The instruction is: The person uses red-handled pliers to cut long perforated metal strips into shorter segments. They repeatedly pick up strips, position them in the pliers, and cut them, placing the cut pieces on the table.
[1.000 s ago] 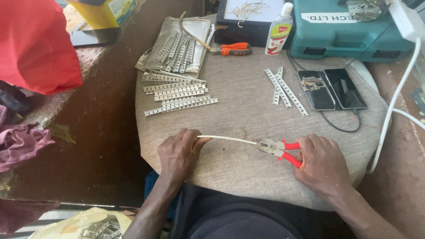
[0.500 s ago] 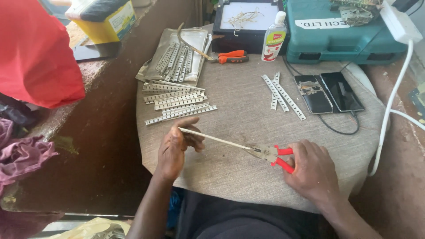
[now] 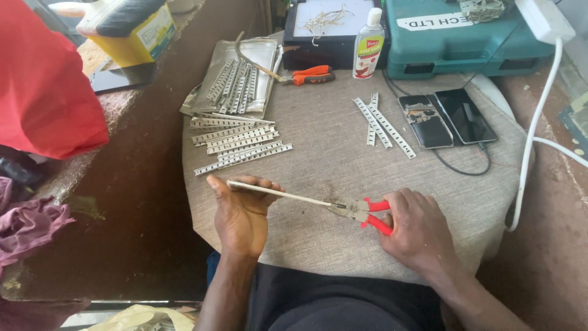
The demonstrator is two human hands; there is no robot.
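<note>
My left hand [image 3: 242, 211] pinches the left end of a thin, long metal strip [image 3: 278, 193] just above the round fabric-covered table [image 3: 331, 153]. My right hand [image 3: 416, 230] grips red-handled pliers [image 3: 367, 213], whose jaws clamp the strip's right end. The strip runs straight between both hands, tilted slightly down to the right. A row of perforated metal strips [image 3: 239, 144] lies on the table just beyond my left hand.
More strips lie on a grey pouch [image 3: 236, 76] at the far left, next to orange-handled pliers [image 3: 309, 75]. Loose strips [image 3: 383, 122], two phones [image 3: 447, 119] with a cable, a small bottle [image 3: 369, 46], a black tray [image 3: 324, 27], a teal case [image 3: 453, 37] and a white cord [image 3: 533, 141] are also here.
My left hand has turned and lifted the strip's left end, so the strip now runs straighter between my hands. The pliers stay clamped on its right end.
</note>
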